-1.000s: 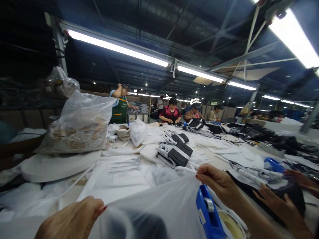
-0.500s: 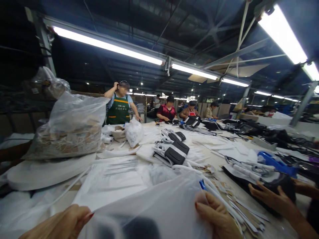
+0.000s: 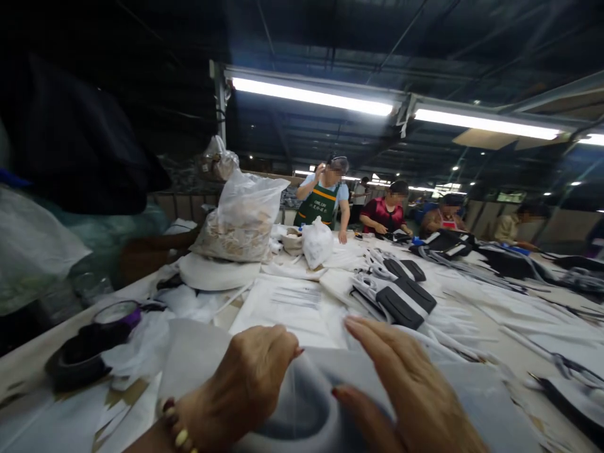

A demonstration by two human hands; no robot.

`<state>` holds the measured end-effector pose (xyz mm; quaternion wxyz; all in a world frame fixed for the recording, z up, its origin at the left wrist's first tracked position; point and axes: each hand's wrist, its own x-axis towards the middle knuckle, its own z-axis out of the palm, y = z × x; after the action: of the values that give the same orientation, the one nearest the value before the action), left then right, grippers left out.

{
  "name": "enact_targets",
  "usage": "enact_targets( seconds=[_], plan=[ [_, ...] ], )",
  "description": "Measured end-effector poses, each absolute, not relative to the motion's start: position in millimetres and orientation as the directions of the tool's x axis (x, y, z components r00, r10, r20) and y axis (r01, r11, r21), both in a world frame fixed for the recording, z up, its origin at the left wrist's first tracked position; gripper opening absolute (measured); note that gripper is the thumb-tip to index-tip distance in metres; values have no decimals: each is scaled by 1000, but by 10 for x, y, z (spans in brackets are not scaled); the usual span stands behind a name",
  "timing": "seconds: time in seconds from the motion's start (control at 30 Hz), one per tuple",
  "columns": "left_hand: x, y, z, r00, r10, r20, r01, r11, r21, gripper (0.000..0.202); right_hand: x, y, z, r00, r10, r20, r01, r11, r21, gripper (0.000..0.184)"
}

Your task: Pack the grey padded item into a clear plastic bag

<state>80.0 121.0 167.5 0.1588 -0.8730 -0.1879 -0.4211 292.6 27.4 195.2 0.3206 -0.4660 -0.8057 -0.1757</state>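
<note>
My hands have come together from wide apart. My left hand (image 3: pixel 257 377) is now clenched on the near edge of the clear bag (image 3: pixel 306 402) low in front of me; my right hand (image 3: pixel 401 390) lies flat and open on it, pressing it down.

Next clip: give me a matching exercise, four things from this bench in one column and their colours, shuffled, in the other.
Things:
1. apron on the standing person
2. tape roll at left
3. beads on the left wrist
4. top of the seated person beside the apron

Colours:
A. purple
B. red
C. green
D. brown and cream

Pairs: 1-C, 2-A, 3-D, 4-B
</note>
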Motion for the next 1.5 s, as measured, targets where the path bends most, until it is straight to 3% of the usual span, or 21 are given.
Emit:
enact_targets(
  seconds=[0.07,0.17,0.27,0.37,0.57,0.7,0.8,1.03,1.2,1.37,1.5],
  plan=[
    [788,1189,1685,590,204,781,469,-874,-126,18,2589,495,1979,-408,658,633,844,536,-12,30],
    [762,1177,1692,614,206,762,474,-868,-147,20,2401,669,1906,-406,758,510,840,530,-119,4],
    [749,1183,1675,653,224,723,477,-863,-163,21,2440,697,1834,-412,807,422,842,515,-162,13],
    [767,1203,1640,710,260,654,462,-873,-155,21,2484,697,1769,-448,807,386,842,526,-122,16],
    [706,1278,1727,745,386,544,498,-864,-69,14,2476,745,1697,-395,868,301,889,444,-115,19],
    [519,1264,1860,737,518,434,569,-822,16,35,2502,726,1737,-385,870,309,879,447,-165,17],
    [427,1236,1840,787,513,343,537,-843,28,23,2542,706,1772,-393,870,298,852,466,-238,15],
    [427,1237,1715,728,381,571,479,-877,-26,20,2645,727,1908,-352,919,181,853,394,-342,22],
    [431,1240,1753,680,314,662,467,-882,-61,31,2710,766,2004,-429,884,185,799,468,-378,26],
    [393,1269,1725,731,347,588,449,-893,-31,28,2684,799,1908,-534,834,135,786,549,-284,29],
    [323,1355,1832,779,506,369,483,-861,161,20,2682,832,1847,-581,807,106,777,589,-224,31]
  ],
)
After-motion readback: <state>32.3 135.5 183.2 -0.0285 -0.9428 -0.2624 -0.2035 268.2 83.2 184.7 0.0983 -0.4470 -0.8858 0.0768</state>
